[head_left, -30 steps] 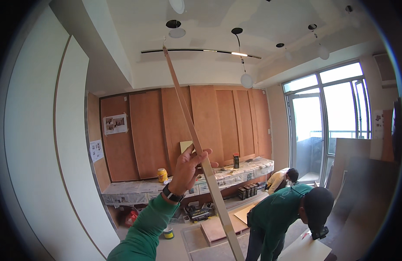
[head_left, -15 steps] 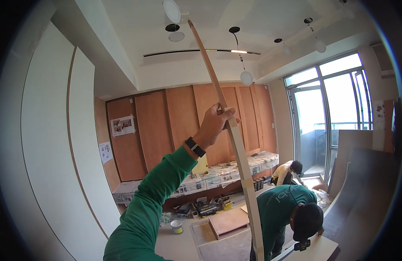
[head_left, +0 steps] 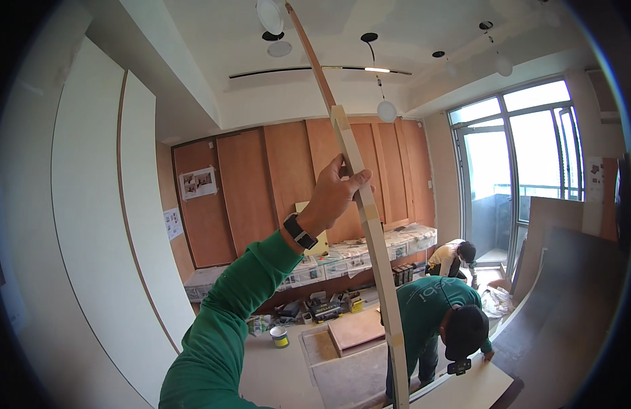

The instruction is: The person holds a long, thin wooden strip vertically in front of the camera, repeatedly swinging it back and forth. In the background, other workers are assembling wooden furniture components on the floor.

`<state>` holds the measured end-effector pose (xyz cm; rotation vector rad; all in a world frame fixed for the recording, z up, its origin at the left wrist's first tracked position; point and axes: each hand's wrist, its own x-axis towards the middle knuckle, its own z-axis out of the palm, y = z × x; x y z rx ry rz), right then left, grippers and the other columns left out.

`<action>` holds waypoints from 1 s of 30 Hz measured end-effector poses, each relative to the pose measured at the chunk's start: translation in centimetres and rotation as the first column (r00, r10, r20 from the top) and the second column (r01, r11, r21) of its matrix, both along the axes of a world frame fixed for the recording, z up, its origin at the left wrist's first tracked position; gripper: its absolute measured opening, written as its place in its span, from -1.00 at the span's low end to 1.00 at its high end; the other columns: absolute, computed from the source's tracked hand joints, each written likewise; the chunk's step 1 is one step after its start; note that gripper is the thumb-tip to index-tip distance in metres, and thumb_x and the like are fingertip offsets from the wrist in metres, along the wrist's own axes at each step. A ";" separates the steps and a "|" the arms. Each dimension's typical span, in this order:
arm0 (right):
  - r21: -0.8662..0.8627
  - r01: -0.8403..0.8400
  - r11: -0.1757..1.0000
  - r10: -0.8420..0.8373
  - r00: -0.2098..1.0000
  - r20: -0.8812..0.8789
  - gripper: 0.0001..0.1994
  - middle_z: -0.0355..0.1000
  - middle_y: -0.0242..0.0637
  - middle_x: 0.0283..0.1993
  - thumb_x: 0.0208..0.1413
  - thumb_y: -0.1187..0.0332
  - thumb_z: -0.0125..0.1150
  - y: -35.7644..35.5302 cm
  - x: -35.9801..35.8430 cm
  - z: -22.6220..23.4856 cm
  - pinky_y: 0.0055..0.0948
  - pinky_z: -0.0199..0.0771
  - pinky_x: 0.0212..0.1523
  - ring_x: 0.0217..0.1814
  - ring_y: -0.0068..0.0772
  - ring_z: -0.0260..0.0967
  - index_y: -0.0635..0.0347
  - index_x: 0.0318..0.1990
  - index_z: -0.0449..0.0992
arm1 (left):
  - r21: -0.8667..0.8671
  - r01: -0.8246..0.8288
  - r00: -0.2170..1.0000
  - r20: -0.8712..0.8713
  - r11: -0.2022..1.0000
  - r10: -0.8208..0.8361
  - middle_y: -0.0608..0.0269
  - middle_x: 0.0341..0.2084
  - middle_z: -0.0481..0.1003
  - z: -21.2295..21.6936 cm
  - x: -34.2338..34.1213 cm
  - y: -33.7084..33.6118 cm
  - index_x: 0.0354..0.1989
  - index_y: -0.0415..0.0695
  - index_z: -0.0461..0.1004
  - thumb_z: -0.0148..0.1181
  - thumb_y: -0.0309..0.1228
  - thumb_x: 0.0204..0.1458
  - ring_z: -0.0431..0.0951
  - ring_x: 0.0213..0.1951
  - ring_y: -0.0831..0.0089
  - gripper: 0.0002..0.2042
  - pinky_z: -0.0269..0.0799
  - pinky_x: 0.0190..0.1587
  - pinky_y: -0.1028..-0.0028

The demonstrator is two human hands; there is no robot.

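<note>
My left hand (head_left: 343,189), at the end of a raised green-sleeved arm with a dark watch, is closed around a long pale wooden batten (head_left: 380,262). The batten stands tilted, its lower end running off the bottom edge. Above its top end a thin reddish-brown wooden strip (head_left: 315,65) continues up toward the ceiling, near a round white lamp disc (head_left: 270,16). How the two pieces join is hard to make out. My right hand is out of view.
A co-worker in green (head_left: 431,307) bends over a pale board (head_left: 465,387) close on the right; another person (head_left: 452,258) crouches by the window. A covered ledge (head_left: 343,266), a paint tin (head_left: 279,337) and tall white panels (head_left: 90,170) stand around. Lamps hang from the ceiling.
The batten's top end now shows well above my hand, and less of the brown strip is visible. The brown strip's tip sits higher. The bending co-worker has shifted slightly left in view.
</note>
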<state>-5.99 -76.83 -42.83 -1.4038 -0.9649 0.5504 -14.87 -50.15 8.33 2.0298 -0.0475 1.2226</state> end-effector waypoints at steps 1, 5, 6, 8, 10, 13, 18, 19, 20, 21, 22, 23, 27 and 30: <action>-0.002 -0.013 1.000 0.013 1.000 0.005 -0.67 0.56 -0.20 -0.39 0.25 0.16 0.30 -0.4 0.1 -0.2 -0.36 0.53 -0.34 -0.37 -0.45 0.50 0.20 0.01 0.59 | 0.005 -0.014 1.000 0.009 1.000 0.014 0.23 -0.20 0.47 0.2 -0.6 -0.2 0.09 -0.25 0.33 0.22 -0.36 0.27 0.68 -0.18 0.33 -0.67 0.68 -0.08 0.34; 0.002 0.005 1.000 -0.005 1.000 -0.001 -0.68 0.56 -0.21 -0.42 0.25 0.16 0.31 -2.4 -0.1 -1.4 -0.36 0.53 -0.37 -0.39 -0.46 0.50 0.20 0.00 0.60 | 0.024 0.001 1.000 0.018 1.000 -0.002 0.25 -0.21 0.47 0.5 0.5 -1.2 0.08 -0.24 0.34 0.21 -0.36 0.27 0.67 -0.18 0.34 -0.68 0.68 -0.08 0.35; 0.010 -0.002 1.000 0.002 1.000 0.012 -0.68 0.56 -0.21 -0.42 0.25 0.16 0.32 -2.6 0.0 -1.4 -0.36 0.53 -0.37 -0.40 -0.46 0.50 0.20 -0.01 0.60 | 0.028 -0.005 1.000 0.024 1.000 0.005 0.25 -0.21 0.46 0.6 0.4 -1.4 0.08 -0.24 0.34 0.21 -0.35 0.27 0.67 -0.18 0.34 -0.68 0.68 -0.08 0.35; 0.065 -0.016 0.998 0.010 0.996 0.086 -0.69 0.56 -0.20 -0.43 0.25 0.18 0.32 -1.7 0.1 -0.8 -0.35 0.54 -0.38 -0.41 -0.46 0.50 0.20 0.00 0.60 | 0.041 -0.002 0.999 0.036 0.999 0.001 0.25 -0.22 0.46 0.8 0.3 -1.2 0.09 -0.24 0.34 0.21 -0.36 0.28 0.67 -0.18 0.34 -0.68 0.68 -0.09 0.35; 0.071 -0.080 0.994 0.080 0.997 0.002 -0.68 0.54 -0.20 -0.43 0.27 0.18 0.30 -0.7 0.6 -0.6 -0.33 0.51 -0.40 -0.43 -0.43 0.47 0.21 0.02 0.58 | 0.053 -0.003 0.999 0.046 0.999 0.001 0.25 -0.22 0.46 0.9 0.1 -1.2 0.09 -0.24 0.34 0.20 -0.36 0.28 0.67 -0.18 0.35 -0.68 0.68 -0.10 0.36; 0.147 -0.042 0.988 0.025 0.993 0.113 -0.68 0.53 -0.12 -0.43 0.21 0.18 0.35 -0.6 0.5 3.5 -0.25 0.47 -0.39 -0.42 -0.34 0.47 0.27 -0.08 0.57 | 0.059 -0.020 0.998 0.055 0.998 0.017 0.24 -0.22 0.46 1.1 0.1 -1.4 0.10 -0.25 0.34 0.20 -0.35 0.28 0.67 -0.19 0.35 -0.67 0.68 -0.11 0.36; 0.100 0.005 0.995 -0.023 0.984 0.176 -0.69 0.51 -0.12 -0.44 0.21 0.20 0.32 1.1 0.6 6.7 -0.23 0.45 -0.39 -0.41 -0.35 0.44 0.29 -0.10 0.56 | 0.050 -0.022 0.999 0.039 0.999 0.020 0.24 -0.21 0.46 0.3 0.2 -0.7 0.10 -0.25 0.34 0.20 -0.35 0.28 0.67 -0.18 0.35 -0.67 0.67 -0.11 0.35; 0.086 -0.014 0.996 -0.001 0.986 0.169 -0.70 0.51 -0.13 -0.44 0.22 0.21 0.31 1.6 0.9 6.9 -0.23 0.45 -0.39 -0.41 -0.35 0.44 0.29 -0.09 0.56 | 0.047 -0.023 0.999 0.032 0.999 0.021 0.24 -0.21 0.46 0.0 0.2 -0.5 0.10 -0.25 0.34 0.20 -0.34 0.28 0.67 -0.17 0.35 -0.67 0.67 -0.10 0.35; 0.071 -0.035 0.997 0.024 0.987 0.161 -0.70 0.51 -0.14 -0.44 0.22 0.21 0.30 1.9 1.1 7.2 -0.23 0.45 -0.39 -0.41 -0.36 0.44 0.28 -0.09 0.56 | 0.041 -0.026 0.999 0.026 0.999 0.025 0.24 -0.21 0.46 -0.6 0.1 -0.1 0.10 -0.25 0.34 0.21 -0.34 0.28 0.67 -0.17 0.35 -0.67 0.67 -0.10 0.36; 0.076 -0.030 0.997 0.015 0.982 0.187 -0.70 0.50 -0.15 -0.45 0.22 0.21 0.30 2.2 1.2 7.7 -0.24 0.45 -0.40 -0.41 -0.37 0.42 0.28 -0.09 0.56 | 0.036 -0.030 0.999 0.020 0.999 0.029 0.25 -0.22 0.45 -1.1 0.0 0.1 0.10 -0.25 0.34 0.21 -0.34 0.28 0.67 -0.16 0.35 -0.66 0.67 -0.10 0.36; 0.081 -0.025 0.996 0.008 0.977 0.212 -0.70 0.49 -0.17 -0.45 0.22 0.21 0.30 2.6 1.2 8.5 -0.25 0.44 -0.41 -0.42 -0.39 0.41 0.28 -0.09 0.56 | 0.023 -0.045 0.999 -0.001 0.999 0.045 0.24 -0.21 0.45 -1.9 -0.2 0.2 0.10 -0.24 0.33 0.21 -0.33 0.28 0.67 -0.16 0.35 -0.66 0.67 -0.09 0.36; 0.083 -0.012 0.996 -0.008 0.972 0.235 -0.70 0.48 -0.18 -0.46 0.22 0.21 0.31 2.8 1.1 9.1 -0.26 0.44 -0.42 -0.42 -0.40 0.40 0.28 -0.09 0.56 | 0.007 -0.051 0.998 -0.023 0.999 0.051 0.24 -0.21 0.45 -2.8 0.0 0.3 0.10 -0.24 0.33 0.21 -0.33 0.28 0.67 -0.16 0.34 -0.66 0.67 -0.08 0.36; 0.095 0.007 0.995 -0.025 0.980 0.196 -0.70 0.46 -0.19 -0.47 0.21 0.20 0.31 5.1 1.7 10.1 -0.26 0.43 -0.42 -0.44 -0.40 0.40 0.28 -0.11 0.55 | -0.047 -0.057 0.996 -0.071 0.997 0.054 0.20 -0.19 0.43 -6.6 0.7 1.3 0.10 -0.24 0.30 0.20 -0.33 0.29 0.66 -0.14 0.32 -0.66 0.67 -0.05 0.37; 0.067 0.009 0.998 -0.023 0.976 0.218 -0.75 0.44 -0.24 -0.52 0.21 0.22 0.30 7.0 2.1 12.2 -0.29 0.43 -0.45 -0.48 -0.43 0.40 0.25 -0.22 0.52 | -0.064 -0.068 0.995 -0.083 0.996 0.062 0.18 -0.17 0.42 -7.5 0.8 2.4 0.10 -0.23 0.29 0.18 -0.33 0.30 0.66 -0.13 0.30 -0.67 0.67 -0.03 0.34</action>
